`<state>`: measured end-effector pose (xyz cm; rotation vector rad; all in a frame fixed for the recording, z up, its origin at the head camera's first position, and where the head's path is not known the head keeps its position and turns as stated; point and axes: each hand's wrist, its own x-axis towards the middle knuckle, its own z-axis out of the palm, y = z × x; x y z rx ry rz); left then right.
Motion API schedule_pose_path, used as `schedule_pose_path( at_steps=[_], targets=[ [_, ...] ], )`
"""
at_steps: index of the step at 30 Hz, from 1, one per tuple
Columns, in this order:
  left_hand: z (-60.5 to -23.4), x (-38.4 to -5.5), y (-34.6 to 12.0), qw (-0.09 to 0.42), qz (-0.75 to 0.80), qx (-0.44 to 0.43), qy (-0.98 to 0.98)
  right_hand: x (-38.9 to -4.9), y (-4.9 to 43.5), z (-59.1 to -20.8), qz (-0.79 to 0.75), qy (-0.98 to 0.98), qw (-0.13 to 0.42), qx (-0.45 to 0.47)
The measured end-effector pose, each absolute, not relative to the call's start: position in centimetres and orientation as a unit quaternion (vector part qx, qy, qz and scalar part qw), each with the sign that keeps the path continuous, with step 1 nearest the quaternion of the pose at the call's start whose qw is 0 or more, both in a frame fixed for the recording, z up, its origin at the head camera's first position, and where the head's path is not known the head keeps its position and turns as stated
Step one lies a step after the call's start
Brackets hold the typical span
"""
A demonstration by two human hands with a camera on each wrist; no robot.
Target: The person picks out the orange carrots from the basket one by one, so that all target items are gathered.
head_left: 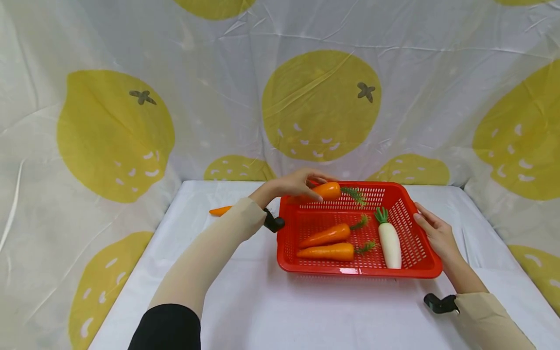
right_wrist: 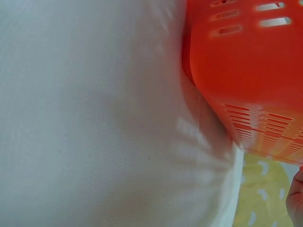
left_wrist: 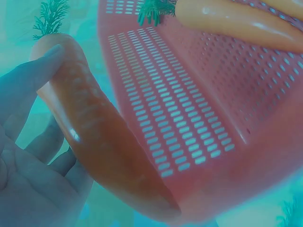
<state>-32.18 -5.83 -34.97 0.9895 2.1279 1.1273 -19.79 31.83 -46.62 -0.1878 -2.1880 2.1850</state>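
Observation:
My left hand [head_left: 299, 185] holds an orange carrot [head_left: 331, 191] with a green leafy top over the back left of a red plastic basket [head_left: 358, 272]. In the left wrist view the thumb presses near the top of that carrot [left_wrist: 90, 113], fingers behind it. Two more carrots, an upper one [head_left: 330, 235] and a lower one [head_left: 330, 252], lie inside the basket on the left. A white radish [head_left: 390, 245] with green stems lies at the right. My right hand [head_left: 439, 238] grips the basket's right rim; most of it is outside the right wrist view.
Another carrot [head_left: 220, 211] lies on the white-covered table [head_left: 245, 301] left of the basket, partly hidden by the left forearm. Behind the table hangs a pale cloth [head_left: 218, 97] printed with yellow lemons.

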Motion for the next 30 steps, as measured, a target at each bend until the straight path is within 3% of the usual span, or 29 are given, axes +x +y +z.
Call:
schedule_pose_path(
  at_steps=[17, 30],
  targets=[
    [-33.5, -29.9, -13.2, 0.254, 0.407, 0.370, 0.796, -19.1, 32.5, -46.3, 0.719, -0.692, 0.023, -0.068],
    [-35.4, -28.7, -19.1, 0.288, 0.427, 0.325, 0.793, -19.0, 32.5, -46.3, 0.713, -0.696, 0.019, -0.087]
  ],
)
